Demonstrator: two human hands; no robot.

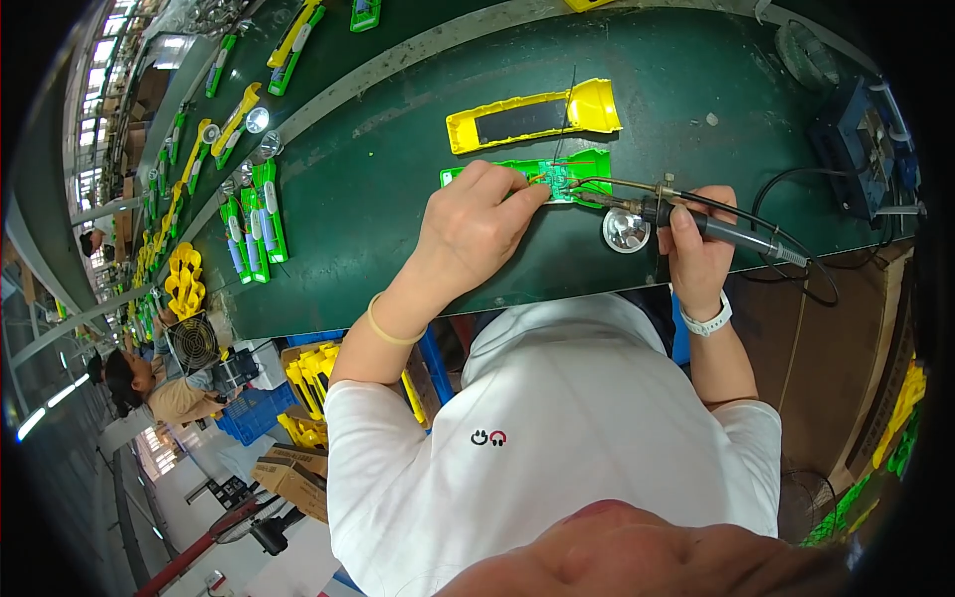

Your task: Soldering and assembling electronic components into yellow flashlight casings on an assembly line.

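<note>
My right hand [698, 244] grips a soldering iron [731, 233] with a thin metal feed tube [622, 183] running along it. The tip reaches a small green circuit board [557, 181] set in a green housing half [594, 164]. Over the left part of that housing, my left hand [479, 224] is closed, thumb and forefinger pressed together by the board's edge; what they pinch is hidden. Thin wires run from the board. A silver reflector [626, 232] lies below the iron's tip. Just beyond sits a yellow housing half [595, 105] with a dark rectangular panel.
A blue boxy unit [854, 147] with a black cable [764, 189] stands at the right. Several green housings with cylindrical cells [254, 234] lie at the left, near stacked yellow parts [184, 282]. Beyond a metal rail are more housings. A co-worker [164, 383] sits far left.
</note>
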